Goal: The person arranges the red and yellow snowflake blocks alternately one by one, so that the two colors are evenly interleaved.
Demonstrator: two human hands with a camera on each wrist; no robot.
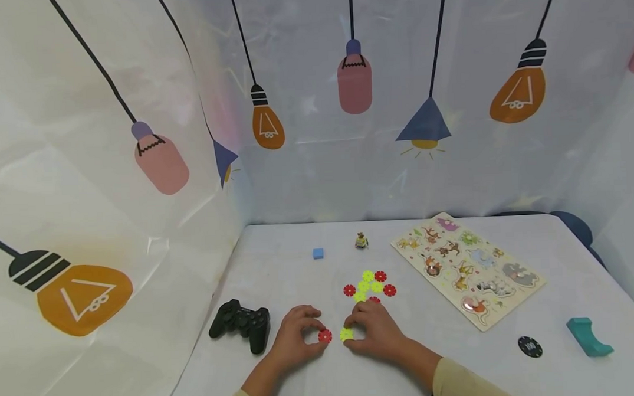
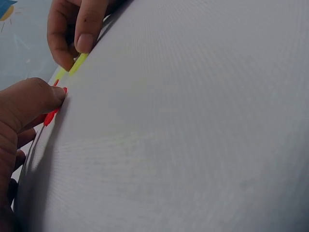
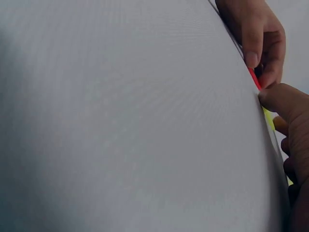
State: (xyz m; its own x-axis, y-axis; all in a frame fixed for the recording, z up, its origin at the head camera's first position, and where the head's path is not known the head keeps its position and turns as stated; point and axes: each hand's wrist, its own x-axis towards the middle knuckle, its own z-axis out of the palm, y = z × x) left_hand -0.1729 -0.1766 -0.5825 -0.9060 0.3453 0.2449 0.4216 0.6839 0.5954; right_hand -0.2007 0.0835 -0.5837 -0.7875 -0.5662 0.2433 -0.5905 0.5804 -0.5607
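Between thumb and index finger, my left hand (image 1: 297,337) pinches a red notched plastic disc (image 1: 325,336) low over the white table. My right hand (image 1: 377,331) pinches a yellow notched disc (image 1: 346,334) the same way, a small gap to the right of the red one. In the left wrist view the red disc (image 2: 49,118) is seen edge-on under the thumb. The right wrist view shows just an edge of the yellow disc (image 3: 269,120) behind the thumb. Beyond the right hand lies a loose group of several yellow discs (image 1: 376,287) and red discs (image 1: 389,290), partly hidden by its fingers.
Left of the hands lies a black game controller (image 1: 241,324). Further back are a small blue block (image 1: 317,253) and a small figurine (image 1: 361,240). To the right are a wooden animal puzzle board (image 1: 460,268), a black poker chip (image 1: 530,347) and a teal curved block (image 1: 587,337).
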